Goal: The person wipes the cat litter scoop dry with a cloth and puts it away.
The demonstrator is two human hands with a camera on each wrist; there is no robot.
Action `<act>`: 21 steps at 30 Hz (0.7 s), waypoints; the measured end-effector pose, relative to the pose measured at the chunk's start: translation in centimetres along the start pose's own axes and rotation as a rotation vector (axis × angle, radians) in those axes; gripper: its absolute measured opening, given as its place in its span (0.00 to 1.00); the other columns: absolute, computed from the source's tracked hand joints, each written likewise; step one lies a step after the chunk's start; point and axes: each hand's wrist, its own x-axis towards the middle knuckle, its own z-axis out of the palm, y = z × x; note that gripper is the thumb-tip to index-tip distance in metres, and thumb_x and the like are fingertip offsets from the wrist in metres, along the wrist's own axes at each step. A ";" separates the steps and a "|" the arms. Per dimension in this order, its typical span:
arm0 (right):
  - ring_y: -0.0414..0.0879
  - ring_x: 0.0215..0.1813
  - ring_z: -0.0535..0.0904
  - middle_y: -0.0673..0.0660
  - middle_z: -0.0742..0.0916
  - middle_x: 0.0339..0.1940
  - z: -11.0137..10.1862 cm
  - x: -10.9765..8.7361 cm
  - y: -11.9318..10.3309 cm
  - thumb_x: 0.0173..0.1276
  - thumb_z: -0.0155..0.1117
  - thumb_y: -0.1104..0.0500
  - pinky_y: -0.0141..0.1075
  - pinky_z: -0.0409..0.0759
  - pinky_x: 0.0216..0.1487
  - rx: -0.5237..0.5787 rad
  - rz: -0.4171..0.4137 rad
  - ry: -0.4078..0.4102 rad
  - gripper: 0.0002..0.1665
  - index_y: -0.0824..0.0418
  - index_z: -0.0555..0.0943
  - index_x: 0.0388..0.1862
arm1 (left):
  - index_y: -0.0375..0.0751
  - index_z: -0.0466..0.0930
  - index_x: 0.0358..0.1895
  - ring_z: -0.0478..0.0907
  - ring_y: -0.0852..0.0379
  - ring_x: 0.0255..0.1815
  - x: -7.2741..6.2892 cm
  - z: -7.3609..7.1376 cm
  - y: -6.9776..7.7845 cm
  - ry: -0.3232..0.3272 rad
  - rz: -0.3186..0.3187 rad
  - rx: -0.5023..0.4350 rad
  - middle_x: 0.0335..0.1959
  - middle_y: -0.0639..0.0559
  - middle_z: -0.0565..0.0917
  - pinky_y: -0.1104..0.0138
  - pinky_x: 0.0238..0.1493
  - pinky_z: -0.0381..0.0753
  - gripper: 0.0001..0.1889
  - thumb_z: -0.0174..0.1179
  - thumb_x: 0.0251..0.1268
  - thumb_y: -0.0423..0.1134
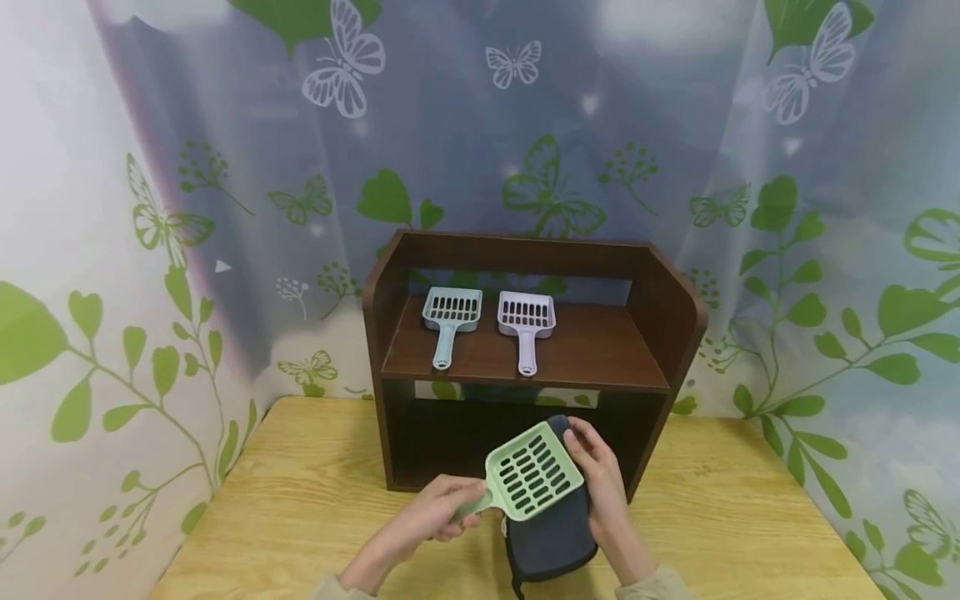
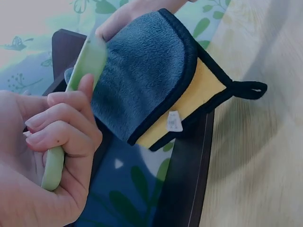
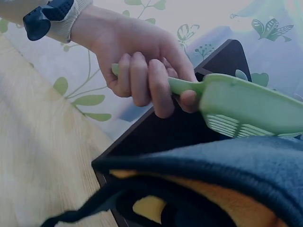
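My left hand [image 1: 444, 510] grips the handle of a light green slotted litter scoop [image 1: 534, 471], its fingers curled round it in the left wrist view. The scoop is held tilted in front of the shelf. My right hand [image 1: 600, 475] holds a dark blue-grey towel [image 1: 555, 537] behind and under the scoop's head, fingertips close to its far edge. The folded towel has a black border, a yellow-orange other side, a small white label [image 2: 174, 121] and a hanging loop [image 2: 251, 90]. Part of the right hand is hidden behind the towel in the left wrist view.
A dark brown two-tier wooden shelf [image 1: 517, 383] stands on the light wooden table [image 1: 315, 492]. On its upper tier lie a pale blue litter scoop [image 1: 452, 310] and a lilac litter scoop [image 1: 527, 315], handles toward me. A leaf-and-butterfly printed curtain [image 1: 465, 167] hangs behind.
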 end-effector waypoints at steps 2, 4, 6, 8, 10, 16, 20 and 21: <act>0.42 0.43 0.83 0.50 0.84 0.45 -0.2 0.1 0.0 0.79 0.57 0.55 0.33 0.82 0.42 0.002 -0.014 -0.017 0.17 0.59 0.75 0.62 | 0.30 0.81 0.50 0.54 0.65 0.14 0.0 -0.2 0.0 -0.013 0.001 0.042 0.21 0.55 0.70 0.75 0.16 0.53 0.19 0.49 0.81 0.44; 0.42 0.42 0.83 0.51 0.84 0.45 -0.4 0.2 -0.1 0.79 0.57 0.55 0.33 0.82 0.41 -0.003 -0.014 -0.035 0.15 0.58 0.76 0.60 | 0.29 0.81 0.48 0.54 0.65 0.14 -0.1 -0.4 0.0 -0.025 0.010 0.097 0.21 0.55 0.70 0.75 0.16 0.53 0.19 0.49 0.81 0.44; 0.43 0.42 0.83 0.52 0.84 0.45 -0.7 0.2 -0.2 0.79 0.58 0.56 0.34 0.83 0.42 -0.024 -0.014 -0.051 0.14 0.57 0.76 0.59 | 0.31 0.82 0.48 0.55 0.64 0.14 -0.1 -0.7 0.1 -0.038 0.015 0.144 0.20 0.55 0.70 0.74 0.16 0.54 0.18 0.49 0.81 0.44; 0.43 0.42 0.82 0.52 0.84 0.45 -1.0 0.3 -0.4 0.78 0.59 0.56 0.34 0.82 0.42 -0.067 -0.019 -0.067 0.14 0.57 0.77 0.58 | 0.33 0.83 0.47 0.56 0.63 0.15 -0.2 -1.0 0.3 -0.057 0.023 0.191 0.20 0.54 0.71 0.73 0.17 0.55 0.17 0.49 0.81 0.44; 0.43 0.43 0.81 0.52 0.83 0.45 -1.4 0.3 -0.7 0.77 0.60 0.56 0.34 0.82 0.44 -0.135 -0.036 -0.094 0.13 0.59 0.78 0.57 | 0.35 0.84 0.45 0.57 0.63 0.15 -0.3 -1.4 0.5 -0.075 0.034 0.245 0.20 0.53 0.71 0.72 0.18 0.56 0.17 0.49 0.81 0.43; 0.44 0.45 0.81 0.53 0.84 0.47 -2.5 0.6 -1.4 0.76 0.62 0.57 0.35 0.81 0.46 -0.357 -0.122 -0.264 0.14 0.63 0.79 0.55 | 0.44 0.82 0.32 0.59 0.64 0.16 -0.5 -2.0 0.9 -0.091 0.087 0.465 0.19 0.56 0.71 0.71 0.21 0.59 0.17 0.50 0.81 0.45; 0.45 0.47 0.81 0.55 0.84 0.49 -2.7 0.8 -1.9 0.76 0.62 0.57 0.36 0.82 0.48 -0.453 -0.179 -0.433 0.11 0.60 0.81 0.53 | 0.49 0.79 0.28 0.59 0.66 0.17 -0.5 -2.2 1.0 -0.062 0.124 0.623 0.18 0.60 0.72 0.72 0.22 0.59 0.18 0.52 0.80 0.48; 0.45 0.48 0.81 0.55 0.84 0.49 -2.7 0.8 -1.9 0.76 0.61 0.58 0.37 0.82 0.49 -0.479 -0.199 -0.471 0.11 0.58 0.82 0.53 | 0.50 0.79 0.27 0.59 0.67 0.16 -0.5 -2.2 1.1 -0.050 0.132 0.656 0.18 0.61 0.72 0.72 0.22 0.58 0.17 0.52 0.80 0.48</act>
